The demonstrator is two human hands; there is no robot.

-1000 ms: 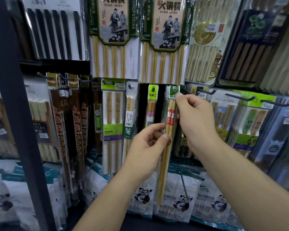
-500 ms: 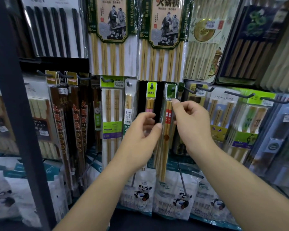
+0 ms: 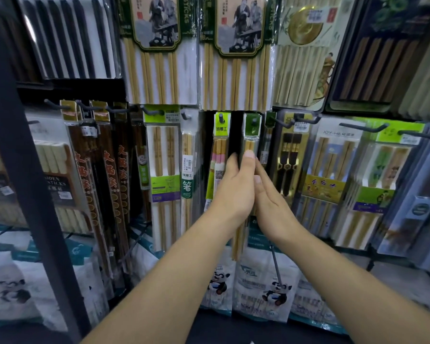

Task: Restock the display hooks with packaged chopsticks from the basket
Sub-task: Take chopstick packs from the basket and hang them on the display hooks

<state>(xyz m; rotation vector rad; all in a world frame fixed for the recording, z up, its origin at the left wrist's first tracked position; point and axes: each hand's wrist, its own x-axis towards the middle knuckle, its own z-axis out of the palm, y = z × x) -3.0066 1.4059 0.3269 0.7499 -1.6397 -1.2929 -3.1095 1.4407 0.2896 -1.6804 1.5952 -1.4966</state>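
Your chopstick pack [image 3: 249, 145]: pale bamboo, green header, hung on hook [image 3: 254, 122] at 12 o'clock | left hand [image 3: 233, 192] fingers pinch it, right hand [image 3: 271, 204] fingers flat at its 3 o'clock edge | pink-banded pack [image 3: 219, 155] at 9, gap between.

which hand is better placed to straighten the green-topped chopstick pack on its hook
Probably the left hand: it grips the chopstick pack high up, near the hook; the right hand lies flat alongside, lower.

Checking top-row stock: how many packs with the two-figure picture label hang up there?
2. The left pack hangs top centre-left; the right pack hangs directly beside it, on its right. More may hide behind each.
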